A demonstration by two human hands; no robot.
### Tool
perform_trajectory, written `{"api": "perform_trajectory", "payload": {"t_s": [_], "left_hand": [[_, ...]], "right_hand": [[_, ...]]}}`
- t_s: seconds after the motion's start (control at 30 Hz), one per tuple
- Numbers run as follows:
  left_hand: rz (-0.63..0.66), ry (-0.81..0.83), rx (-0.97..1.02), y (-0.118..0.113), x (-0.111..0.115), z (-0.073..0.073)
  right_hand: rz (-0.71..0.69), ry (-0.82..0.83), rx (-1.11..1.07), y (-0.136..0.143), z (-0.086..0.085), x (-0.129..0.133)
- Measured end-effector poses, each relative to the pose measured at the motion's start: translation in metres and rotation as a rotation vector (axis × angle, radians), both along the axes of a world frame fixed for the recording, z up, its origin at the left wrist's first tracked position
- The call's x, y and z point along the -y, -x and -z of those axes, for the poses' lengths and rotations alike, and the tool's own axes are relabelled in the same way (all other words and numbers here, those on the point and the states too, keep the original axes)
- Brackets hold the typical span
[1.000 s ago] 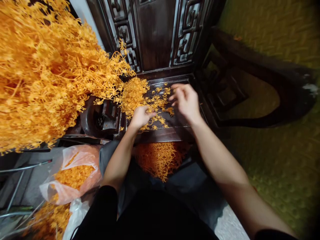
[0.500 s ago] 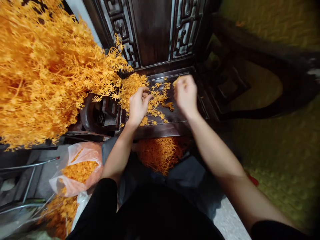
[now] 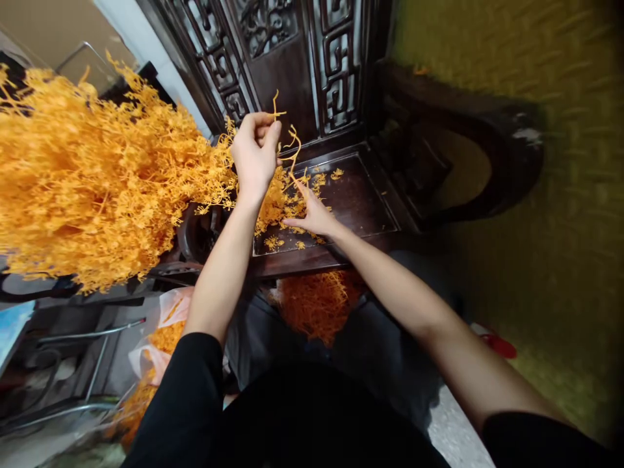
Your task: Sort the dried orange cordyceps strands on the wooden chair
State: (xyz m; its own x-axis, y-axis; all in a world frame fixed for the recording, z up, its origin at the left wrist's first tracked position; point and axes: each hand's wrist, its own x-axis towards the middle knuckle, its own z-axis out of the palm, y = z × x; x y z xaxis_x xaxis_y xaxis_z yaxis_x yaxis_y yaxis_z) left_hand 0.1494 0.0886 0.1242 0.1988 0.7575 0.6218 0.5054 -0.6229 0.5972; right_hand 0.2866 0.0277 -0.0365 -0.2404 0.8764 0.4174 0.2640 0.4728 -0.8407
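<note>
My left hand (image 3: 254, 156) is raised over the dark wooden seat (image 3: 361, 198), its thumb and fingers pinched on a thin orange plastic flower stem (image 3: 275, 114). Another forked orange stem (image 3: 294, 151) stands out just right of that hand; whether the two join behind the fingers is hidden. Lower and to the right, my right hand (image 3: 316, 214) has thumb and forefinger spread, low over the small orange flower pieces (image 3: 273, 243) scattered on the seat. Its forefinger tip is close to the foot of the forked stem; contact is unclear.
A big heap of orange plastic flower sprigs (image 3: 112, 188) fills the left side, beside the seat. A carved chair back (image 3: 292, 84) rises behind. Orange stems (image 3: 316, 305) gather below the seat's front edge. A pinkish plastic bag (image 3: 170, 305) with orange pieces stands lower left.
My left hand has risen and now shows a bare stem in its pinch. The right hand has come left and down toward the flower pieces, and its closed fingers have spread. The view has shifted.
</note>
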Motion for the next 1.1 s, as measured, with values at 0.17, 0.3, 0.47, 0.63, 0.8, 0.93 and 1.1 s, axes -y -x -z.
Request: {"api": "perform_trajectory", "payload": {"t_s": [0.17,0.3,0.47,0.63,0.8,0.93,1.1], "left_hand": [[0.207,0.276,-0.018,-0.038,-0.005,0.004],[0.174,0.230,-0.168,-0.033,0.017,0.015],[0.041,0.270,-0.153,-0.030,0.062,0.076],[-0.046,0.450,0.350,-0.060,0.058,0.124],[0.078,0.494,0.397,-0.053,0.031,0.126],[-0.102,0.423,0.096,-0.019,0.020,0.137],[-0.118,0.418,-0.164,0.009,0.013,0.156]], "right_hand": [[0.032,0.391,-0.637,0.029,-0.018,-0.012],[0.021,0.435,-0.768,0.018,-0.021,-0.014],[0.004,0.492,-0.963,0.005,-0.024,-0.013],[0.010,0.536,-1.022,0.007,-0.026,-0.017],[0.060,0.540,-1.054,-0.010,-0.034,-0.036],[0.228,0.422,-0.983,-0.036,-0.051,-0.046],[0.240,0.146,-0.672,-0.056,-0.085,-0.021]]}}
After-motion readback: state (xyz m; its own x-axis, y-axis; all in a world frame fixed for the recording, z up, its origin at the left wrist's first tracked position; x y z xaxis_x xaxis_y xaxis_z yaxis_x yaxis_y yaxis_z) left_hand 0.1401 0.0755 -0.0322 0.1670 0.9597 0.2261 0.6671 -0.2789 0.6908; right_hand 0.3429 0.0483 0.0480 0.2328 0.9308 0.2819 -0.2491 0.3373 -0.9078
